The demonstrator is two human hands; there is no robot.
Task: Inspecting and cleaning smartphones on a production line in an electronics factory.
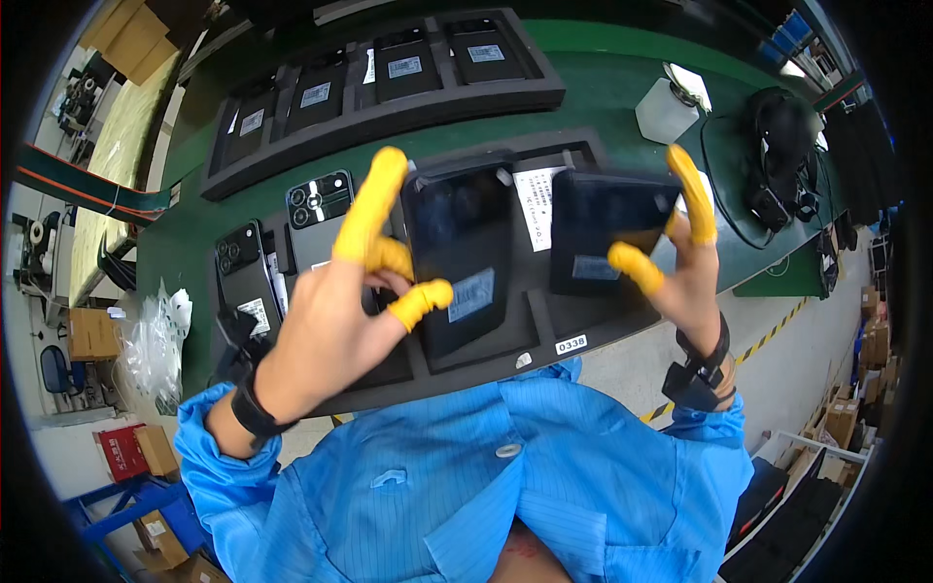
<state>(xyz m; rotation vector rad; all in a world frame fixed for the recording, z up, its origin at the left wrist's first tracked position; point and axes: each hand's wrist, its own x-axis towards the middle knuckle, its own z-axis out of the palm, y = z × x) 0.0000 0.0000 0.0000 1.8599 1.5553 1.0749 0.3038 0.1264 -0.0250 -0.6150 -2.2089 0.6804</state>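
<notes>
My left hand (pixel 326 316), with yellow finger cots on its fingers, is closed on the left edge of a dark smartphone (pixel 462 228). Its thumb lies by a pale label low on the phone. A second dark smartphone (pixel 593 219) is tilted in my right hand (pixel 692 277), the cotted thumb on its face and a finger at its upper right corner. Both phones are over a black foam tray (pixel 476 374) with slots. At the tray's left are a black phone (pixel 243 277) and a silver-grey phone (pixel 321 202), camera sides up. A printed white slip (pixel 535 206) shows between the held phones.
Another foam tray (pixel 544 95) with several labelled phones lies farther back on the green table (pixel 622 63). A translucent bottle (pixel 666 110) and a black cabled device (pixel 777 160) stand at the right. Clear plastic bags (pixel 155 340) hang at the left edge.
</notes>
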